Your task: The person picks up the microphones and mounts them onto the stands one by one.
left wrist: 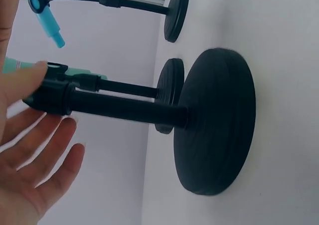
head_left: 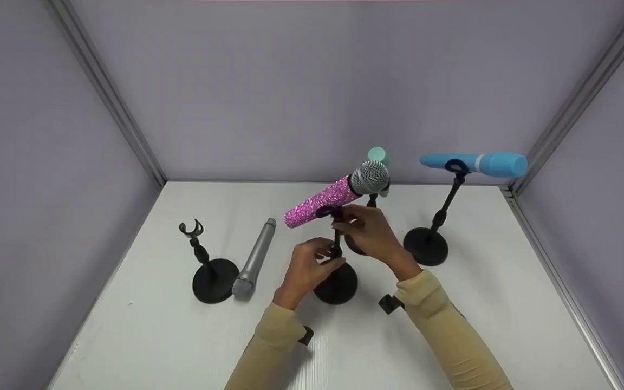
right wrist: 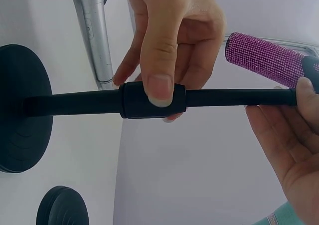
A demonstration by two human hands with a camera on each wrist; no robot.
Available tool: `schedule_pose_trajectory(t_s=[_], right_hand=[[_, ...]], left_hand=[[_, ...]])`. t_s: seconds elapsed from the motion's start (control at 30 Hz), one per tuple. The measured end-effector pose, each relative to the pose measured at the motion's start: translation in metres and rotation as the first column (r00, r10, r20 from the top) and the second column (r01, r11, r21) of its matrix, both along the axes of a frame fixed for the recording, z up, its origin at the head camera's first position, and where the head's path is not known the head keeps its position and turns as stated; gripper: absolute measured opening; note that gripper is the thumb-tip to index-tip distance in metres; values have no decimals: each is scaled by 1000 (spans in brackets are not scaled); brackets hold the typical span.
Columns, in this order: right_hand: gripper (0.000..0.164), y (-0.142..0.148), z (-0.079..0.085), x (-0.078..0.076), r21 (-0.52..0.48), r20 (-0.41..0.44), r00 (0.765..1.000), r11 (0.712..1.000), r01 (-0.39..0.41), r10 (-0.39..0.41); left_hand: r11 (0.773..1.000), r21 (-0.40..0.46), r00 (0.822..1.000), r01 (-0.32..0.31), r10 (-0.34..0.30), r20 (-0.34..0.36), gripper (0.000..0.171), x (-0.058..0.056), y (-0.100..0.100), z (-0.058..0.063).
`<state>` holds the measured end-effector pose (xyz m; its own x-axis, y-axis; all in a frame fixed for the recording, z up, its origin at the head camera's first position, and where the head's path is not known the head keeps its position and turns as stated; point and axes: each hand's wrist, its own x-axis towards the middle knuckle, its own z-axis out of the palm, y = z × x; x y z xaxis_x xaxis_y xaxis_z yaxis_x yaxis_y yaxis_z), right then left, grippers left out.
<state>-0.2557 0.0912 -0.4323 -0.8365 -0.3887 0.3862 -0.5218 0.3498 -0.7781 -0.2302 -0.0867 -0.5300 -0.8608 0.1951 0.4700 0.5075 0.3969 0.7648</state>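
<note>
A pink glittery microphone [head_left: 320, 202] with a silver mesh head lies tilted in the clip of a black desk stand [head_left: 336, 290]. Lower on that stand, my left hand [head_left: 305, 268] pinches the thick collar [right wrist: 152, 100] of the post between thumb and fingers. Higher up, just under the clip, my right hand [head_left: 372, 234] pinches the thin upper rod [right wrist: 234, 98]. The round base rests on the table. In the left wrist view the thumb and a fingertip sit on the collar, the other fingers spread below.
A silver microphone [head_left: 256, 257] lies on the white table [head_left: 149, 336] beside a stand with a bare clip [head_left: 212, 281]. A stand holding a blue microphone [head_left: 499, 164] is at the right. Behind my right hand, another stand carries a mint-green microphone [head_left: 377, 154]. Walls enclose the table.
</note>
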Motion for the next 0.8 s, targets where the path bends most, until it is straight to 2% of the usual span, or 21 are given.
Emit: schedule_pose_trajectory(t_s=[0.2,0.5,0.8], right_hand=[[17,1,-2,-2,-9,-31,999,1000,-17,17],[16,-1,-2,0,-4,-68,997,999,-34,33],[14,-2,-3,1,4,-81,997,1000,-9,9]], left_hand=[[999,25,999,-44,44,10,14,1,2,2],[996,-29,990,-83,79,-119,10,4,5,-1],[992,-38,979,-118,110,-173,9,6,9,-6]])
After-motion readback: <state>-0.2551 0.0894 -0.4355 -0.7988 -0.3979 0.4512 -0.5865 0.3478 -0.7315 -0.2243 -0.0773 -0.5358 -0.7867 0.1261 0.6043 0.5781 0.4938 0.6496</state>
